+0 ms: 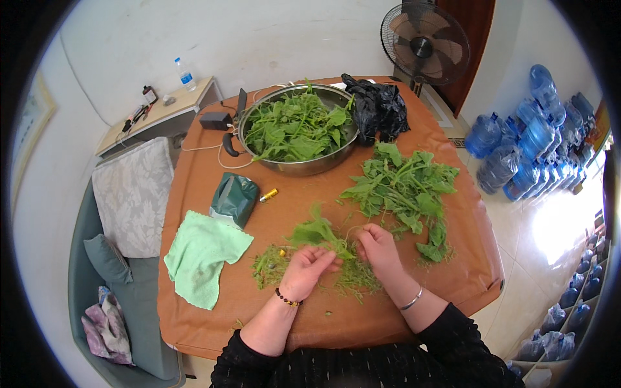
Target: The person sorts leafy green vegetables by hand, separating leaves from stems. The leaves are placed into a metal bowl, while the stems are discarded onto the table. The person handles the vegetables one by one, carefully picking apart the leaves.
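Between my two hands is a leafy green vine shoot (313, 232) with thin curling tendrils. My left hand (310, 269) pinches its stem end between thumb and fingers. A fine tendril of the same shoot is caught in the fingertips of my right hand (376, 245). Below my hands lies a loose pile of stringy green trimmings (271, 266), partly hidden by the left hand. To the right is a heap of leafy vine shoots (405, 184). Farther back, a wide steel pan (310, 167) holds a mound of green leaves (296, 126).
On the brown-covered table (291, 194) are a black plastic bag (381, 109), a green packet (235, 199), a yellow battery-like cylinder (269, 195), a light green cloth (206, 257) and a black adapter (215, 121) with cables. A fan (424, 46) stands behind; blue water jugs (536, 133) crowd the right floor.
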### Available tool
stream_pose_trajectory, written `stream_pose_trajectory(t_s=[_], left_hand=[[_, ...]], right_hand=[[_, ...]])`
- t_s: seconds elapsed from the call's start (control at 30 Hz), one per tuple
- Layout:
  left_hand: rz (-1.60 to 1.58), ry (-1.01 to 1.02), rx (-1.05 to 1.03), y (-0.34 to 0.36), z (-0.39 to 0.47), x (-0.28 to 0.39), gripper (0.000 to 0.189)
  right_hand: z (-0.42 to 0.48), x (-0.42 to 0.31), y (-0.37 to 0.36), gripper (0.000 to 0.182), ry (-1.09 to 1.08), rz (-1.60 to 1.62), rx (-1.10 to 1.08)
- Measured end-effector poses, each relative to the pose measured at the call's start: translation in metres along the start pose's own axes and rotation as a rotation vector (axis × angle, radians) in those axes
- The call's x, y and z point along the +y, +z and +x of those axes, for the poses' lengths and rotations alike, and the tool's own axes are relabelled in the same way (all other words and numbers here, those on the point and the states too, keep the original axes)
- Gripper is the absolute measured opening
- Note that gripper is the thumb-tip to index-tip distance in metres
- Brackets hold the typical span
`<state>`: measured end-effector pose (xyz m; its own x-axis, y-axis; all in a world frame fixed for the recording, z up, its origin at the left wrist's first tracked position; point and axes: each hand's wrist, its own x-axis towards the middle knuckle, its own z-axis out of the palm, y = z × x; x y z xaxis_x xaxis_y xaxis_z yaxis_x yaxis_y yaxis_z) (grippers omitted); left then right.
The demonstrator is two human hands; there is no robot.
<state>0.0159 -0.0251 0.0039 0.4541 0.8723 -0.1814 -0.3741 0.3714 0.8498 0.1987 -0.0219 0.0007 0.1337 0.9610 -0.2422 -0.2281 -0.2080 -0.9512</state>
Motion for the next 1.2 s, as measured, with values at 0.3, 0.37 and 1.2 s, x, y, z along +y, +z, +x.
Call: stream_pose_trajectory(t_s=[0.3, 0.37, 1.2], left_hand=[[-0.200, 0.038, 0.011, -0.008, 0.003, 0.006, 0.006], [-0.200, 0.034, 0.031, -0.008, 0.002, 0.008, 0.007], [0.054, 0.054, -0.005, -0.007, 0.004, 0.001, 0.031]], right_hand=[[0.025, -0.015, -0.035, 0.018, -0.241, -0.120, 0.232], [0.013, -0.022, -0.026, 0.015, -0.459, -0.223, 0.271], [-0.030, -0.035, 0.008, 0.007, -1.004, -0.898, -0.185]])
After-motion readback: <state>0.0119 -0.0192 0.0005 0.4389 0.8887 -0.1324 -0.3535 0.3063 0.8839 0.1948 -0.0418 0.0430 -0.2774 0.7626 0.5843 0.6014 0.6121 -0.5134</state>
